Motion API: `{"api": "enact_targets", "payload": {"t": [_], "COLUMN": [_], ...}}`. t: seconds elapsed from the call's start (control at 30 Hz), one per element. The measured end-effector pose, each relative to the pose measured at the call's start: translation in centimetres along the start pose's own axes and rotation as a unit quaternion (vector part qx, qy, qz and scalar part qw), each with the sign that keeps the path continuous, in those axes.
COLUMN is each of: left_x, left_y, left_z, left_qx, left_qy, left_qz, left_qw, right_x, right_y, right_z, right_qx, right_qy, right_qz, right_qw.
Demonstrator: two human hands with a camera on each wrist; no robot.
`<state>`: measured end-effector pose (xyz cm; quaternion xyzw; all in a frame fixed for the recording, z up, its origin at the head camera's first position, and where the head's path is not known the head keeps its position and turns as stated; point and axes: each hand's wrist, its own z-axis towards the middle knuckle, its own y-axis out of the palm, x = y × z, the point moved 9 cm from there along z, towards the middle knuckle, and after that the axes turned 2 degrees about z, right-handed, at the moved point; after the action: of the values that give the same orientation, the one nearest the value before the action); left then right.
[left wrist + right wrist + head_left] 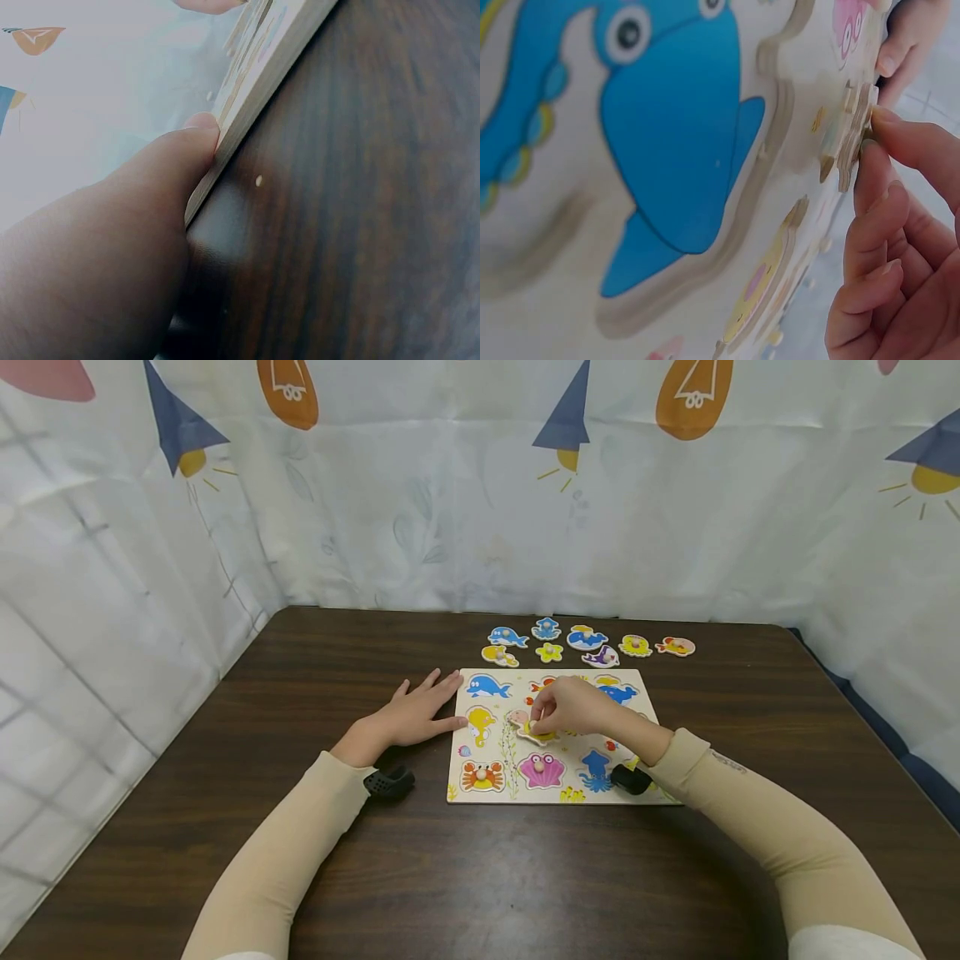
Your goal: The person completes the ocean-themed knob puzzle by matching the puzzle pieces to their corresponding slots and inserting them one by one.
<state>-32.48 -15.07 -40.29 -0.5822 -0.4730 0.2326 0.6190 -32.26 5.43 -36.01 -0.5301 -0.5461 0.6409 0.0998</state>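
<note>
Fingers [922, 154] of the right hand [576, 706] are drawn together in a close pinch on a pink-and-yellow puzzle piece [540, 735], which is at the middle of the sea-animal puzzle board [495, 749]. From the right wrist the piece shows mostly edge-on, so I cannot fairly say whether any of it is seated in its recess. The left hand [415, 711] grips nothing: its fingers are spread out flat beside the board, with the thumb touching the left edge and the index fingertip by the upper left corner.

On the board, an orange crab piece [482, 776] lies in the lower left recess, and a pink shell piece [541, 771] lies just to its right. Farther right is the blue squid picture [596, 771], large in the right wrist view.

Loose pieces lie on the dark wood-grain counter [375, 877] beyond the board's far edge: a blue whale [508, 637], a yellow seahorse [498, 655], a yellow starfish [550, 652], a purple narwhal [601, 657] and a red-and-yellow fish [677, 647] among them. A white curtain [465, 543] printed with light bulbs hangs behind. Both arms wear beige sleeves [277, 852].
</note>
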Motion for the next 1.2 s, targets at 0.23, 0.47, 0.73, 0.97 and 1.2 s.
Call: {"api": "enact_targets", "payload": {"t": [0.23,0.47,0.73,0.97,1.2], "left_x": [-0.1,0.1,0.1,0.0,0.1], "left_y": [0.1,0.2,0.1,0.2,-0.1], "left_z": [-0.1,-0.1,-0.2,-0.1,-0.1], "left_qx": [-0.003,-0.003,-0.001,-0.003,-0.001], "left_qy": [-0.003,-0.004,-0.004,-0.003,0.000], "left_qz": [0.000,-0.004,-0.003,-0.003,-0.007], "left_qw": [1.0000,1.0000,1.0000,1.0000,1.0000], "right_x": [0.0,0.4,0.6,0.3,0.3], "right_y": [0.1,0.6,0.8,0.6,0.4], "right_z": [0.3,0.9,1.1,1.0,1.2], "right_qx": [-0.003,-0.013,-0.015,-0.018,-0.023], "right_qy": [-0.010,0.015,0.021,0.021,0.025], "right_qz": [-0.007,-0.004,-0.008,-0.015,-0.023], "right_qw": [1.000,1.000,1.000,0.999,0.999]}}
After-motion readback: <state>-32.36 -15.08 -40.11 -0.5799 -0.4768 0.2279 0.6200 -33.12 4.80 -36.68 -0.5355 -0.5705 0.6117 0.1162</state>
